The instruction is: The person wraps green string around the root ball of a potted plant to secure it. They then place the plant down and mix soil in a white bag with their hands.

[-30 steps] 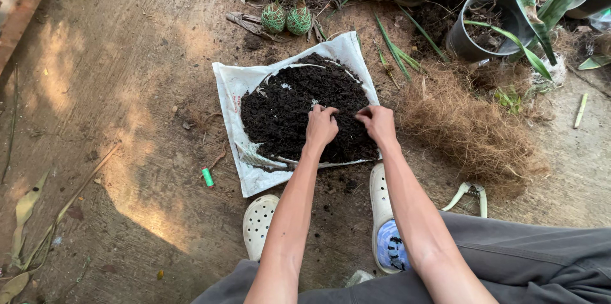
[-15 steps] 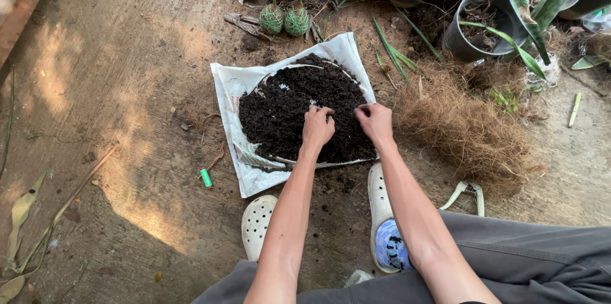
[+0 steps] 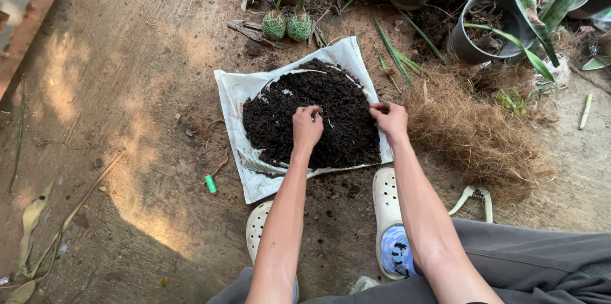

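Digging curled fingers, left hand (image 3: 307, 127) and right hand (image 3: 389, 119) press dark soil (image 3: 305, 103) on white sack (image 3: 232, 91).

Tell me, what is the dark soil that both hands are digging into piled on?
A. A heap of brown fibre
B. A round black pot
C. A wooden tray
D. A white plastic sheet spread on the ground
D: the soil lies heaped on a white plastic sheet spread flat on the ground, with the left hand and right hand in it.
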